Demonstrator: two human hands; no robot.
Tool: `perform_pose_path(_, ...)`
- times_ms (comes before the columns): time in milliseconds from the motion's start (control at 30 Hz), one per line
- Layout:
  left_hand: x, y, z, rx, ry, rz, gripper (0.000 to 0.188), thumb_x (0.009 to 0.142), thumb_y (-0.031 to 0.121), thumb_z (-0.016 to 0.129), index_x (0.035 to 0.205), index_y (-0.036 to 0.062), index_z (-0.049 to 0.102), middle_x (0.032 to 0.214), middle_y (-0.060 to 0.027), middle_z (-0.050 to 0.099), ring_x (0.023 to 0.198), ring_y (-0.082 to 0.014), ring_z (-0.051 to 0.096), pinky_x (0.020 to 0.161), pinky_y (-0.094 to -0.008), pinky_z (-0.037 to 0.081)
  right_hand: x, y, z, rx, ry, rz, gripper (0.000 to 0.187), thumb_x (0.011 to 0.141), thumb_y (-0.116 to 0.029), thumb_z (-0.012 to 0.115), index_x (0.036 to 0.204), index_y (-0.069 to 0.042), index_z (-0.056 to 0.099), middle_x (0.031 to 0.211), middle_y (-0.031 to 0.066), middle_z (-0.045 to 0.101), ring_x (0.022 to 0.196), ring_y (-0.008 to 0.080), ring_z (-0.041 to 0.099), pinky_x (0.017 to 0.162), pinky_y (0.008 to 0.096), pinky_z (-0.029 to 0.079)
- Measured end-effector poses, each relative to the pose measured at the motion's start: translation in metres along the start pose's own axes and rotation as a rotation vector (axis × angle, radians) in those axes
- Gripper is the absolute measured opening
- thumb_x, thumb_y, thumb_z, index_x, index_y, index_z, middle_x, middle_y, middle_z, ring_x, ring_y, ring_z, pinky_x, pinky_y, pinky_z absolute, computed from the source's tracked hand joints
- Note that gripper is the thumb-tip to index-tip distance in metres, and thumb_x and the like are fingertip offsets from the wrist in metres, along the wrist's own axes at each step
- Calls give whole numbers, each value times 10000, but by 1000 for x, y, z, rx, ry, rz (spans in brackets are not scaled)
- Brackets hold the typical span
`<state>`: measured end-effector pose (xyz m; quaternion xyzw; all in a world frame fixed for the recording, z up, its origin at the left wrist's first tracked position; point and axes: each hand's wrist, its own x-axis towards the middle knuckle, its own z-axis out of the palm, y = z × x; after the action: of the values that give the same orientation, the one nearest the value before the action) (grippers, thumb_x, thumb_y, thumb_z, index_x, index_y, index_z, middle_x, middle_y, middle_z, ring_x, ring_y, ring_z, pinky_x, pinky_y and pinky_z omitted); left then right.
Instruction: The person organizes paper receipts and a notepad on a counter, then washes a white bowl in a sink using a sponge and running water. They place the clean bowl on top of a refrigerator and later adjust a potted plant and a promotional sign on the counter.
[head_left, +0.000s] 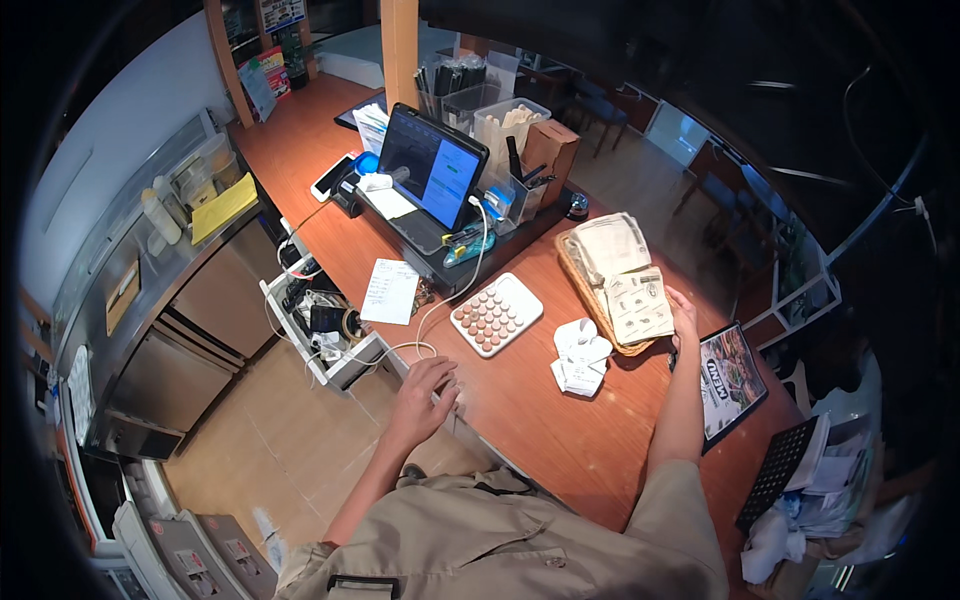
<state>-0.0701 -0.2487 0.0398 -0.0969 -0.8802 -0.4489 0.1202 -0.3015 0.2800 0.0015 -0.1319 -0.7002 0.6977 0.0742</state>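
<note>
My right hand (pixel 684 318) reaches to the right side of a wicker basket (pixel 590 299), its fingers closed at the edge of a printed beige paper packet (pixel 638 303). That packet lies over the basket's near part, and a stack of similar papers (pixel 608 243) fills the far part. My left hand (pixel 424 402) is at the counter's near edge, fingers apart, holding nothing. Ahead of it sits a white calculator (pixel 497 313) with round brown keys. Between calculator and basket rests a loose pile of white paper slips (pixel 581 358).
A tablet (pixel 432 165) stands on the wooden counter, its white cable (pixel 468 290) trailing toward me. Behind it are utensil bins (pixel 515 120) and a brown box (pixel 550 160). An open drawer (pixel 325 325) juts out at left. A menu board (pixel 728 385) lies right of my forearm.
</note>
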Motion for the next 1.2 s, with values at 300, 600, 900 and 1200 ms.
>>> perform_pose_path(300,74,4,60,358,-46,-15,792,744,208,841,1428,72,466,1537,-261,341,1373,-471,400,1119,-504,393,78,-9,53,-150,21,-59,380,919,93,522,1268,25,656,1171,169,705,993,220,697,877,306,555)
perform_pose_path(600,100,-16,63,281,-81,31,872,691,283,886,1425,74,463,1521,-298,346,1292,-498,475,1049,-501,450,-82,-37,48,12,6,-484,258,943,-39,537,1165,13,658,773,-15,576,645,32,437,593,188,373)
perform_pose_path(900,118,-25,90,192,-1,91,759,768,267,847,1401,47,491,1475,-276,396,1306,-463,454,1080,-499,415,-185,-14,139,-530,-207,-427,247,974,-116,562,914,93,679,780,203,666,661,289,645,631,381,495)
perform_pose_path(1200,63,-2,51,57,70,65,620,832,141,768,1383,38,503,1406,-216,468,1259,-420,509,1014,-469,481,-137,-19,194,-547,-132,-378,328,1013,-172,485,907,70,679,686,142,621,602,227,625,573,369,489)
